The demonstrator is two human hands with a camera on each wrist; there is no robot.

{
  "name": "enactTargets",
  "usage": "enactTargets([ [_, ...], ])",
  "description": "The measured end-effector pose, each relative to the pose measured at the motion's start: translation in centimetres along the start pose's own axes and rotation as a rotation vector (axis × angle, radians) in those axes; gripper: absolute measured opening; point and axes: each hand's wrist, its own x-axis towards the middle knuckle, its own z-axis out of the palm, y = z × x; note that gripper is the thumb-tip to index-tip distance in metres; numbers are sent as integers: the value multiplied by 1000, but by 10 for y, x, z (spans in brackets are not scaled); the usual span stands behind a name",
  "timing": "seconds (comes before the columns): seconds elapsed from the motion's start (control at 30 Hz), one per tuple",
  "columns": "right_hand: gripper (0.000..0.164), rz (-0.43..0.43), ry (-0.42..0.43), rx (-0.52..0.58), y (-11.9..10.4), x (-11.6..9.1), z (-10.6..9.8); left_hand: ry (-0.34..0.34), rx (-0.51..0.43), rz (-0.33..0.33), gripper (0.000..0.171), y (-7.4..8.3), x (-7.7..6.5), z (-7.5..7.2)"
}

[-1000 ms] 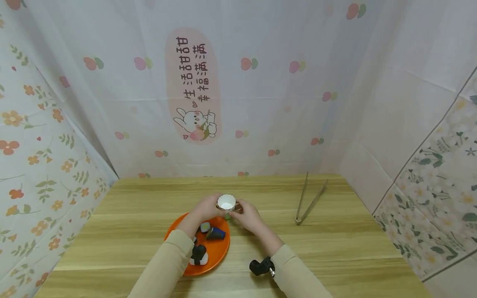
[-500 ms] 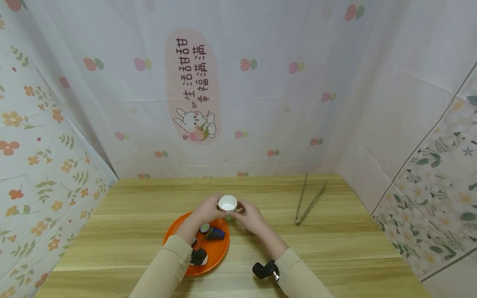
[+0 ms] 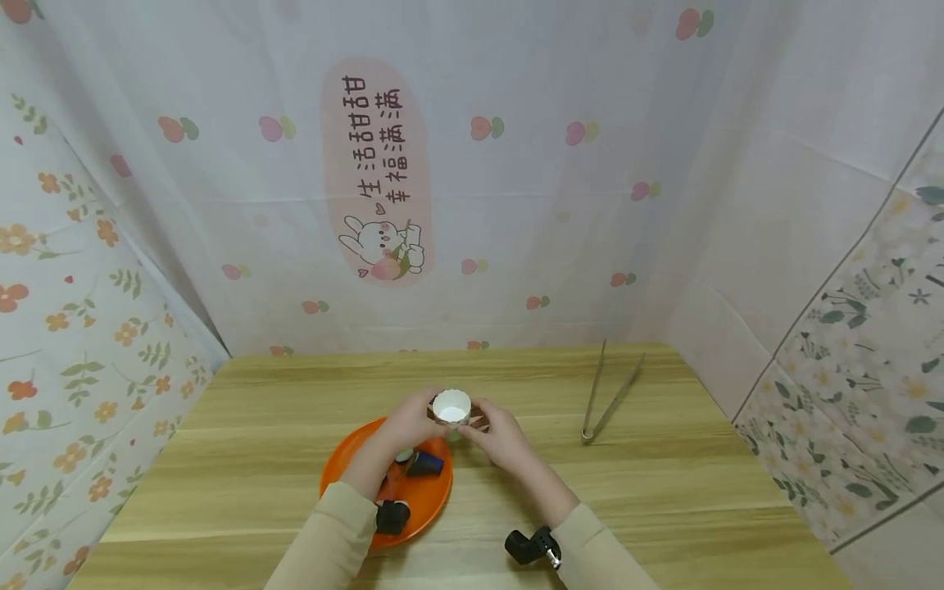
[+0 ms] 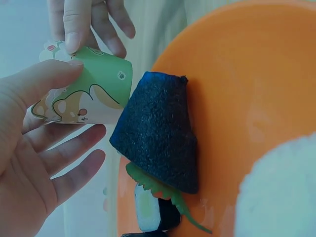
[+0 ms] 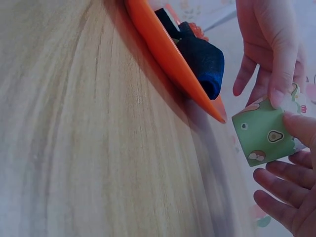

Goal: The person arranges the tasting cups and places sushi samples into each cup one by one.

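Observation:
A small paper baking cup with a white inside and scalloped rim is held between both hands. Its green outside, printed with cartoon figures, shows in the left wrist view. My left hand pinches one side near the rim, thumb on the print and lower fingers loosely spread. On the opposite side, my right hand holds it between thumb and fingers. Just beside the cup in the left wrist view, a dark seaweed-wrapped cone lies on the orange plate, along with a green leaf and a small sushi roll.
Metal tongs lie spread at the back right of the wooden table. A black-wrapped piece sits on the plate below the left forearm. A black wrist device is at the right sleeve. Printed curtains enclose the table.
Both hands and the cup have come slightly toward the near side, still together. The left forearm covers more of the food on the plate. The head view has shifted a little.

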Motion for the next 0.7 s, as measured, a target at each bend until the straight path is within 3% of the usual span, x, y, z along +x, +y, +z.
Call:
enactTargets([
  [0.47, 48, -31, 22, -4, -6, -10, -7, 24, -14, 35, 62, 10, -13, 4],
  [0.7, 50, -47, 7, 26, -14, -19, -11, 51, -27, 99, 63, 18, -27, 6],
])
